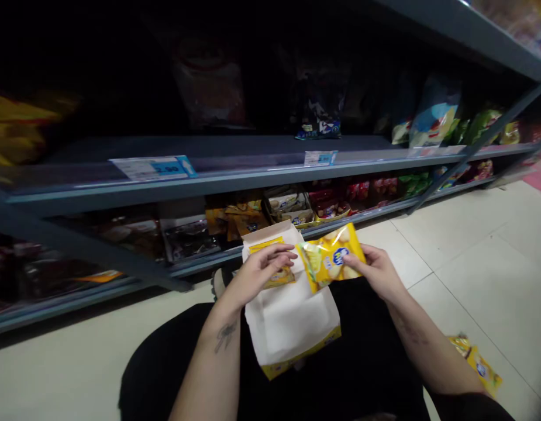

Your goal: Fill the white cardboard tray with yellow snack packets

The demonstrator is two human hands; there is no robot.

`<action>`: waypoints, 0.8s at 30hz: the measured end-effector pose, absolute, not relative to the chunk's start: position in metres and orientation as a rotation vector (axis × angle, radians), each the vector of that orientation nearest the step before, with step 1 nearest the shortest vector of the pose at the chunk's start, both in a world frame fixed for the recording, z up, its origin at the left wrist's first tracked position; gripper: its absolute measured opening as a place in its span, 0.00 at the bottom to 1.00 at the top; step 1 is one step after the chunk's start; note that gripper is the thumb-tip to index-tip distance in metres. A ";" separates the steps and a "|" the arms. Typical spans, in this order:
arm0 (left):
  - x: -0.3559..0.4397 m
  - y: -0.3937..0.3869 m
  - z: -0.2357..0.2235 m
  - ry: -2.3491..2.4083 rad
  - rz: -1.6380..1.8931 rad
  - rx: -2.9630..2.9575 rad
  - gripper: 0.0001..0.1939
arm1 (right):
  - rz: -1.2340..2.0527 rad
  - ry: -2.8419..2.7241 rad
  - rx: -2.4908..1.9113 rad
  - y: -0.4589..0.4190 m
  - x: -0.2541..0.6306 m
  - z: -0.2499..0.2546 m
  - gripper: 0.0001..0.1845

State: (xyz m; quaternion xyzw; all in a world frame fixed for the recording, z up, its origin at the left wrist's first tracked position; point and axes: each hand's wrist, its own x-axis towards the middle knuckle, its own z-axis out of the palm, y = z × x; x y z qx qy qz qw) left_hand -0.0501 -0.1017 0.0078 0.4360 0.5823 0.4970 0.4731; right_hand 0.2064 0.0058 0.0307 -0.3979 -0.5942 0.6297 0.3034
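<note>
Your right hand (378, 270) is pinching a yellow snack packet (323, 258) by one end, holding it up at the right side of the open box (292, 321). Your left hand (264, 270) is reaching over the yellow packets inside (281, 279), fingers loosely bent; can't tell if they're gripping any. Other packets (483, 368) are lying on the floor (476, 263) near your right forearm.

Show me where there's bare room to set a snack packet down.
Bare floor lies between the right forearm and lower shelf. The shelf above has a gap between the dim bag and dark blue packet. Crowded: the lower shelf, and around the open box, left hand, right hand and yellow packet.
</note>
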 end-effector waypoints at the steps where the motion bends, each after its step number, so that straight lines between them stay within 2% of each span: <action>1: -0.049 -0.103 0.008 1.371 1.237 1.022 0.32 | 1.732 -1.598 -0.997 0.002 0.191 0.029 0.24; 7: -0.076 -0.113 0.007 1.478 1.346 0.834 0.29 | 1.864 -1.592 -0.871 0.006 0.148 0.019 0.21; 14: -0.106 -0.125 -0.003 1.533 1.110 1.039 0.26 | 1.594 -1.632 -0.856 0.014 0.131 -0.001 0.20; 18: -0.108 -0.128 0.000 1.807 1.083 1.222 0.23 | 1.224 -2.053 -0.705 0.015 0.129 0.005 0.10; 21: -0.102 -0.127 0.005 1.821 1.136 1.336 0.27 | 1.042 -2.549 -0.510 0.014 0.121 0.009 0.08; 22: -0.099 -0.125 0.005 1.763 1.082 1.375 0.26 | 1.031 -2.664 -0.476 0.013 0.115 0.007 0.08; 24: -0.093 -0.119 0.000 1.689 0.907 1.432 0.16 | 1.055 -2.790 -0.474 0.012 0.101 -0.001 0.07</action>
